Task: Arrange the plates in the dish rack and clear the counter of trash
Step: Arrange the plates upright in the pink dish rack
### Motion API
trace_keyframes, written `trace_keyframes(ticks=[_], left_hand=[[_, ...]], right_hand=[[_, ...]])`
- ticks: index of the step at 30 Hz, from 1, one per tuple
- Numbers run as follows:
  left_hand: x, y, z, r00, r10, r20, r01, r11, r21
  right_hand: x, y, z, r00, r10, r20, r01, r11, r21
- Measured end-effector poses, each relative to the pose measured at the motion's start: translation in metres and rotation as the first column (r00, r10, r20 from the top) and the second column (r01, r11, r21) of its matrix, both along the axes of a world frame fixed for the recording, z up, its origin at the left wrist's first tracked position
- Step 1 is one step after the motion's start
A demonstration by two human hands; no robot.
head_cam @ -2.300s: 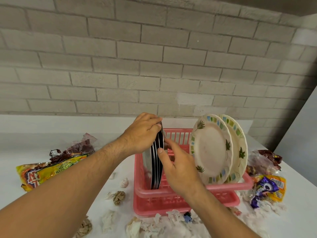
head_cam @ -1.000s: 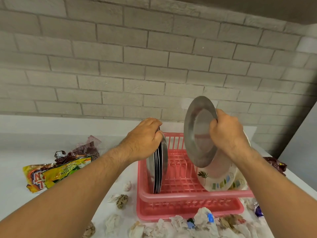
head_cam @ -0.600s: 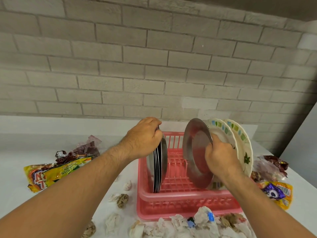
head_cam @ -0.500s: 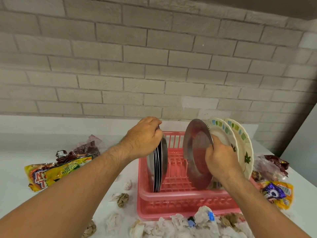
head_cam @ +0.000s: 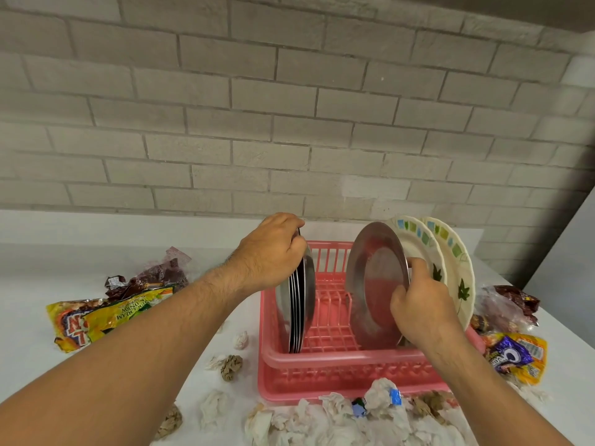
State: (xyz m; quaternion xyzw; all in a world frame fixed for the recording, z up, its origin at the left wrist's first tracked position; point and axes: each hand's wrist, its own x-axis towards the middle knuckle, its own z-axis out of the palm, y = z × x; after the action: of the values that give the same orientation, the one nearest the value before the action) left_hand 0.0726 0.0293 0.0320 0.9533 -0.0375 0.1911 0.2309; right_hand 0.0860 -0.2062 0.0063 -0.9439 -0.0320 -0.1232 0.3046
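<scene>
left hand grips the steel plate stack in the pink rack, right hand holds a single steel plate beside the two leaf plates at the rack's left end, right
No. The head view shows the leaf plates at the right end of the rack, not the left. The rest holds: left hand grips the steel plate stack, right hand holds the single steel plate beside them.
</scene>
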Motion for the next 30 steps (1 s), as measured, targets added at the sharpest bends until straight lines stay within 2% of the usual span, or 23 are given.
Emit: trace_keyframes(ticks=[8, 10, 12, 14, 16, 19, 23, 26, 30], left_hand=[[0.000, 0.003, 0.000, 1.000, -0.020, 0.004, 0.020, 1.000, 0.001], [0.000, 0.004, 0.000, 1.000, -0.025, 0.005, 0.025, 1.000, 0.000], [0.000, 0.004, -0.001, 0.999, -0.030, 0.009, 0.030, 1.000, -0.005], [0.000, 0.004, -0.002, 0.999, -0.040, 0.017, 0.040, 0.999, -0.010], [-0.001, 0.004, -0.004, 0.999, -0.047, 0.028, 0.047, 0.999, -0.015], [-0.002, 0.003, -0.008, 0.999, -0.046, 0.022, 0.047, 0.996, -0.071], [-0.006, -0.001, -0.010, 0.999, -0.034, -0.020, 0.031, 0.986, -0.166], [-0.007, 0.002, -0.010, 0.998, -0.035, -0.048, 0.025, 0.982, -0.188], [-0.009, 0.005, -0.006, 0.999, -0.046, -0.028, 0.041, 0.989, -0.144]], right_hand=[[-0.001, -0.003, 0.016, 0.996, 0.065, 0.069, -0.065, 0.998, -0.010], [-0.002, -0.001, 0.023, 0.975, 0.093, 0.202, -0.094, 0.996, -0.002], [-0.005, 0.006, 0.031, 0.906, 0.159, 0.391, -0.166, 0.986, -0.016], [-0.009, 0.018, 0.036, 0.851, 0.238, 0.469, -0.242, 0.969, -0.054], [-0.013, 0.035, 0.030, 0.856, 0.313, 0.412, -0.328, 0.944, -0.036], [-0.017, 0.061, 0.010, 0.882, 0.395, 0.255, -0.440, 0.886, 0.147], [-0.025, 0.080, -0.014, 0.881, 0.443, 0.164, -0.472, 0.835, 0.283], [-0.030, 0.085, -0.021, 0.875, 0.431, 0.219, -0.474, 0.853, 0.217], [-0.029, 0.087, -0.014, 0.883, 0.387, 0.264, -0.425, 0.899, 0.104]])
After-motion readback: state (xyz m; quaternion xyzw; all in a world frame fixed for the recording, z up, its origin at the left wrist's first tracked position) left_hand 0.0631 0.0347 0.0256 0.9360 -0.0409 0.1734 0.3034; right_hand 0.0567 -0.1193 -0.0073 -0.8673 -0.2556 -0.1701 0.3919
